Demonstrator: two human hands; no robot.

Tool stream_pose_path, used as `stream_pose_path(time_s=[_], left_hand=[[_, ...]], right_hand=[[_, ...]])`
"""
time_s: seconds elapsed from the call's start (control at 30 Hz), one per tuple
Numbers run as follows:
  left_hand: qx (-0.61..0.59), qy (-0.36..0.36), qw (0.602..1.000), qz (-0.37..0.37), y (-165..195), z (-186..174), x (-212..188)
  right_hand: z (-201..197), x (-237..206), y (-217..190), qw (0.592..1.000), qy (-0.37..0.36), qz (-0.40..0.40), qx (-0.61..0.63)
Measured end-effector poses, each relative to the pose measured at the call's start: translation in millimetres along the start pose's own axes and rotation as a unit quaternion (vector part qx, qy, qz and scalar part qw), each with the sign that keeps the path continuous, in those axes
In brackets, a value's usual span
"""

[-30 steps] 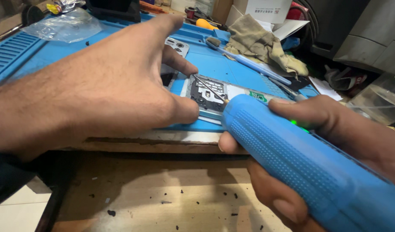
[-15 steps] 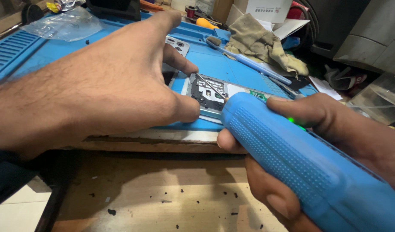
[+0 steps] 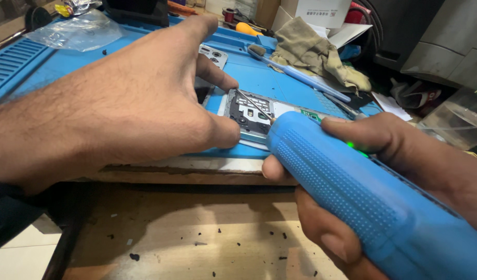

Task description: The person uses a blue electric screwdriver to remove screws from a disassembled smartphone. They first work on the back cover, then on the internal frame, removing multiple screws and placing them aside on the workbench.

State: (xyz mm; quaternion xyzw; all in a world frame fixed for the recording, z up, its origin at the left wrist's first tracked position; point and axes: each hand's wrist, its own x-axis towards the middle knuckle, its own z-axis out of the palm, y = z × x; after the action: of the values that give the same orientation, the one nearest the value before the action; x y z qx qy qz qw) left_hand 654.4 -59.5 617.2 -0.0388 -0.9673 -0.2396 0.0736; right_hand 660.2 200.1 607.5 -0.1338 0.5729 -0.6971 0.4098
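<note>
The left hand pins the opened phone to the blue mat with spread fingers, steadying it while the right hand, fingers clenched around the blue electric screwdriver, sets its bit on a screw.

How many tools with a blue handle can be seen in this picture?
2. The blue electric screwdriver is in the right hand; a slim blue brush lies on the mat beside the cloth. Others may be hidden.

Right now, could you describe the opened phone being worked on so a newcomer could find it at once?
Start at the blue work mat. Near its front edge lies the opened phone, pinned by the left hand, with the blue electric screwdriver in the right hand reaching it. Only it shows bare dark circuitry.
</note>
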Motion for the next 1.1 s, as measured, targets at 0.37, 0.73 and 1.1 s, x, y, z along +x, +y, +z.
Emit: stream_pose_path(time_s=[0.37, 0.73, 1.1], left_hand=[[0.023, -0.002, 1.0, -0.017, 3, -2, -2], [0.012, -0.004, 1.0, -0.011, 4, -3, -3], [0.003, 0.002, 1.0, 0.011, -5, 0, 0]], right_hand=[[4, -2, 2, 0.999, 0.03, 0.023, 0.004], [10, -3, 1, 0.999, 0.032, 0.027, 0.003], [4, -3, 3, 0.999, -0.017, 0.009, 0.026]])
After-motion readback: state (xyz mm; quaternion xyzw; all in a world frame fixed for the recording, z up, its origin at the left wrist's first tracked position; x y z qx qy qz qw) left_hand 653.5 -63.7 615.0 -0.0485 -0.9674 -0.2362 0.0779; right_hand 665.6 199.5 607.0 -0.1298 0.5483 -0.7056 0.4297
